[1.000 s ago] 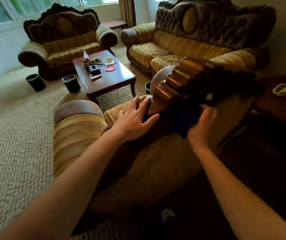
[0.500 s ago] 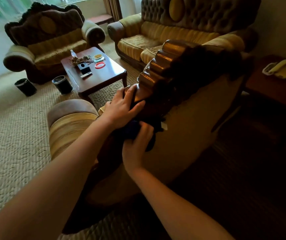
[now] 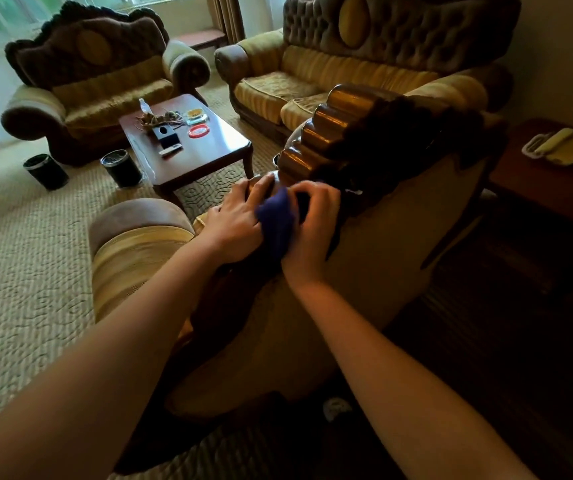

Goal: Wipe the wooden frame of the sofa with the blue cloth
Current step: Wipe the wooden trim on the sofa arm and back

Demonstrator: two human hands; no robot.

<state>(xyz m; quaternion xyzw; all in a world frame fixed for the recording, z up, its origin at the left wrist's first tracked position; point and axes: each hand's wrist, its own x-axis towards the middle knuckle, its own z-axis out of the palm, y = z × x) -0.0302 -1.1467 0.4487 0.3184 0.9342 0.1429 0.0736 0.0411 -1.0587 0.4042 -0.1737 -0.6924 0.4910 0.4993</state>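
The near armchair's carved wooden frame (image 3: 326,133) runs along the top of its back, scalloped and glossy brown. The blue cloth (image 3: 276,218) is bunched against the lower left end of that frame. My right hand (image 3: 309,226) grips the cloth, fingers curled over its top. My left hand (image 3: 238,216) rests just left of the cloth, its fingers laid straight over the frame's rounded end and touching the cloth's edge. The frame's dark right half lies in shadow.
A dark wooden coffee table (image 3: 208,150) with small items stands beyond the armchair. Two black bins (image 3: 120,168) sit on the carpet to its left. Another armchair (image 3: 94,81) and a sofa (image 3: 347,64) stand behind. A side table with a phone (image 3: 562,147) is at right.
My right hand has carried the cloth leftward and down along the frame, from its middle to the lower left end beside my left hand. The cloth is now bunched up between both hands.
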